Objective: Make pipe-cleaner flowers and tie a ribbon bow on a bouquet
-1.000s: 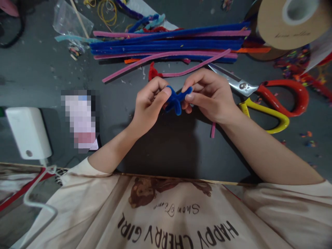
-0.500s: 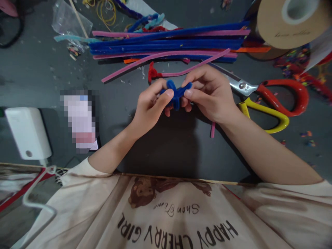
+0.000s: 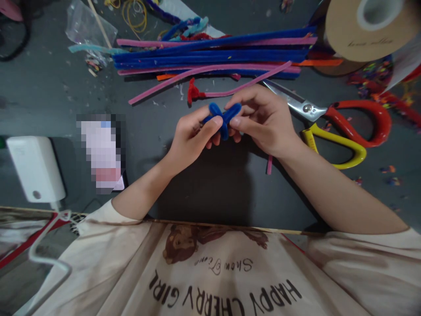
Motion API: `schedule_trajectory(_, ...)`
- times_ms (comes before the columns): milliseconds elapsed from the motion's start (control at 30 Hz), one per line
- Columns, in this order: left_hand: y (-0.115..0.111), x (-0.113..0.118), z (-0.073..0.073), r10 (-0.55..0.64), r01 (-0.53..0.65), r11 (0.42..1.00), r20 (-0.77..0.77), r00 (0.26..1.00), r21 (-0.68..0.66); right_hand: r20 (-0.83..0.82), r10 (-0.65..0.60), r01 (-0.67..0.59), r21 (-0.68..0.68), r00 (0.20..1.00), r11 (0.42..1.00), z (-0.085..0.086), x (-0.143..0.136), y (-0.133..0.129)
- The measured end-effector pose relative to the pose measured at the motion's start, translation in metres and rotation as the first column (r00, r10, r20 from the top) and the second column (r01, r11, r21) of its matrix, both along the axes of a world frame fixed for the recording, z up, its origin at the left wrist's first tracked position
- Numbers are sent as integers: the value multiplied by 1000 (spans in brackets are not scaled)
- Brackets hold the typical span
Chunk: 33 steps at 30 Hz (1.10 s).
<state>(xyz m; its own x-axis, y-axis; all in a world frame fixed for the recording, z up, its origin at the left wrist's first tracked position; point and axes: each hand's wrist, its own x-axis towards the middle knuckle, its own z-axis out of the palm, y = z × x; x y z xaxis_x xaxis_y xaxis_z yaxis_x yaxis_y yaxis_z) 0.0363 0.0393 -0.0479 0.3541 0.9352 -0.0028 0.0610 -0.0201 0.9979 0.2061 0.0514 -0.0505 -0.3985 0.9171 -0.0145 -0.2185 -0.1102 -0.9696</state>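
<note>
Between my two hands is a blue pipe cleaner [image 3: 224, 125] bent into several short loops that fan out from a middle. My left hand [image 3: 194, 131] pinches it, with the thumb pressed over its left side. The thumb and fingers of my right hand [image 3: 263, 120] are closed on the loop at the upper right. Part of the blue shape is hidden behind the left thumb and fingers. Just beyond my hands lies a pink pipe cleaner with a red twisted end [image 3: 194, 92].
Blue and pink pipe cleaners [image 3: 210, 56] lie in a bundle at the back. Scissors [image 3: 307, 108] with red and yellow handles rest at right, below a ribbon spool [image 3: 345, 39]. A blurred-out phone [image 3: 101, 153] and a white power bank [image 3: 36, 169] with a cable are at left.
The blue loops have turned slightly in my fingers and now show as a clearer cross. My right hand has shifted a little to the left.
</note>
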Motion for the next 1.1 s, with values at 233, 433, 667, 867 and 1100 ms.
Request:
schedule_trajectory(233,0,1,3,-23,23,1000,22,999,-6,38,11,-13,52,999,999,4,-2,-2)
schedule_trajectory(433,0,0,3,-45,46,999,-16,999,26,83,-1,-2,40,997,999,4,-1,-1)
schedule_trajectory(667,0,-1,3,-42,45,998,-56,998,49,57,15,-18,46,998,999,1,0,0)
schedule_trajectory(867,0,0,3,-42,46,998,-92,995,50,105,28,-32,35,994,999,0,1,1)
schedule_trajectory(1100,0,-1,3,-40,44,998,-93,995,39,88,35,-42,74,995,996,-1,0,0)
